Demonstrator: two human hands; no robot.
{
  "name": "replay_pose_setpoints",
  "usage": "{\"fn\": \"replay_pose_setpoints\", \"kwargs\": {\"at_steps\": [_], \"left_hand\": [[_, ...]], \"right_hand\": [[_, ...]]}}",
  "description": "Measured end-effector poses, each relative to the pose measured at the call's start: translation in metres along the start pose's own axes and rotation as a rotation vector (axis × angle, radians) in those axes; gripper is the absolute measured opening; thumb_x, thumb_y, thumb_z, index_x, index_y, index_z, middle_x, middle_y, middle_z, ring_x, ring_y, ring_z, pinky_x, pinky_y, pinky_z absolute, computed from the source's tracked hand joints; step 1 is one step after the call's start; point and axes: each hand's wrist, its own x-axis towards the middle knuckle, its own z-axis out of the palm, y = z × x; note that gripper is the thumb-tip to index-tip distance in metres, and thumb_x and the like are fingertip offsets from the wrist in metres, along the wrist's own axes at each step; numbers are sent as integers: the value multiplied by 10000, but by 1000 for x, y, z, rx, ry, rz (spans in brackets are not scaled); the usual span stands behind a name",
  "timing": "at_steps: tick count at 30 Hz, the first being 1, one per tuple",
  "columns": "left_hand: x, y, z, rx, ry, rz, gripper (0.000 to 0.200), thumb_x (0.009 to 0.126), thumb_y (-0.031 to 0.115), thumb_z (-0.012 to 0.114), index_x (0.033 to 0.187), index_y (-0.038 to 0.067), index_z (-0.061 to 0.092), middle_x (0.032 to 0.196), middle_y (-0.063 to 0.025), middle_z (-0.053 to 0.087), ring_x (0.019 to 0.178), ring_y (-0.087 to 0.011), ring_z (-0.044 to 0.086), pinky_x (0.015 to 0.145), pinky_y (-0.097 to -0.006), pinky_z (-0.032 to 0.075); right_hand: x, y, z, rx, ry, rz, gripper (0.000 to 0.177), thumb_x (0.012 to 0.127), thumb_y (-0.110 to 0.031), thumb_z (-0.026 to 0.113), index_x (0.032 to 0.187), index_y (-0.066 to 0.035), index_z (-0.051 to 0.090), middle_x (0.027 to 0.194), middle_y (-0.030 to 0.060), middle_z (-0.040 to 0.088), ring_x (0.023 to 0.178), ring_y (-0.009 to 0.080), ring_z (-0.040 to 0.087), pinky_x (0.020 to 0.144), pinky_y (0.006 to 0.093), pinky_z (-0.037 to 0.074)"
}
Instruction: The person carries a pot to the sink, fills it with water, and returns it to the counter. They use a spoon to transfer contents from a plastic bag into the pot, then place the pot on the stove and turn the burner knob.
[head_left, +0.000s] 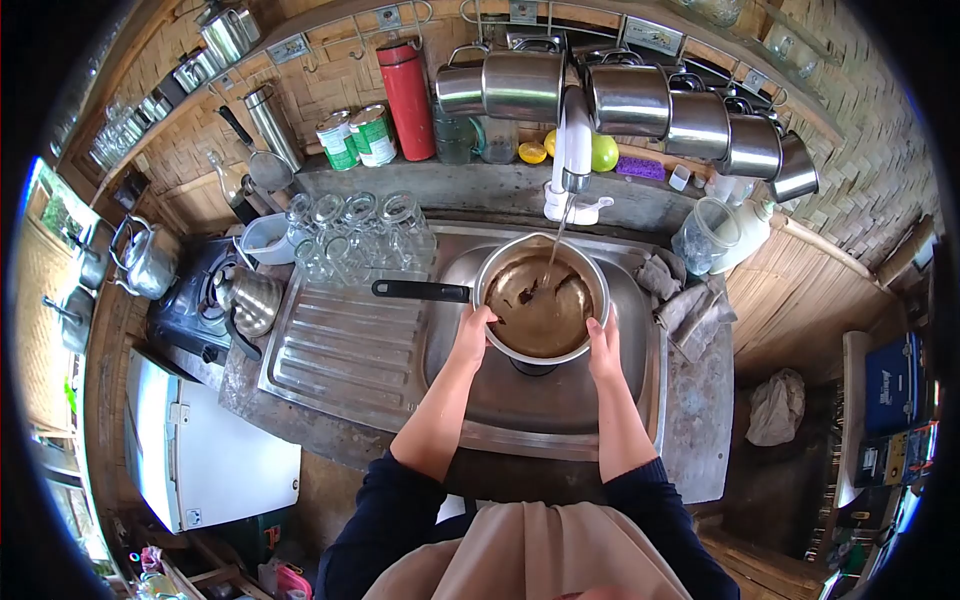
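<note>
A steel saucepan (596, 262) with a black handle (420, 291) is held over the sink basin (510, 405). Brownish water with dark bits covers its inside, and a stream from the white faucet (572, 150) runs into it. My left hand (474, 332) grips the pan's left side just below the handle, thumb at the rim. On the opposite side, my right hand (604, 346) holds the rim, its thumb on top. The undersides of both hands' grips are hidden by the pan.
Upturned glasses (355, 235) stand on the ribbed drainboard (340, 345) at left. Grey cloths (690, 300) and a clear plastic container (706, 238) lie right of the sink. Steel pots (525, 85) hang above. A kettle (248, 300) sits by the stove (185, 300).
</note>
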Motion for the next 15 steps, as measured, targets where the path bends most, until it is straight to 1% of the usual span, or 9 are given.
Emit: {"fn": "replay_pose_setpoints", "kwargs": {"at_steps": [2, 6, 11, 15], "left_hand": [[-2, 0, 5, -74, 70, 50, 332, 668, 184, 466, 961, 30, 470, 776, -67, 511, 596, -151, 527, 471, -265, 439], [-2, 0, 5, -72, 74, 57, 330, 669, 187, 468, 959, 31, 463, 775, -71, 511, 601, -156, 528, 485, -273, 444], [-3, 0, 6, -72, 91, 43, 350, 671, 188, 467, 982, 29, 450, 780, -78, 514, 607, -167, 533, 497, -284, 452], [-5, 4, 6, -79, 99, 33, 356, 671, 190, 466, 990, 31, 453, 787, -79, 515, 614, -167, 538, 504, -283, 456]], "right_hand": [[0, -1, 0, -12, -15, -4, 453, 831, -163, 450, 1232, 25, 354, 1123, 119, 517, 1058, 177, 444, 929, 296, 305], [0, 0, -1, -15, -9, 32, 451, 833, -166, 453, 1230, 25, 355, 1126, 120, 513, 1061, 178, 441, 930, 298, 303], [1, -2, -1, -16, -27, -27, 457, 832, -179, 465, 1227, 26, 358, 1120, 121, 513, 1059, 179, 440, 927, 296, 305], [0, -6, 1, -27, -28, -20, 464, 833, -191, 470, 1227, 26, 358, 1119, 120, 513, 1056, 179, 441, 927, 295, 305]]}}
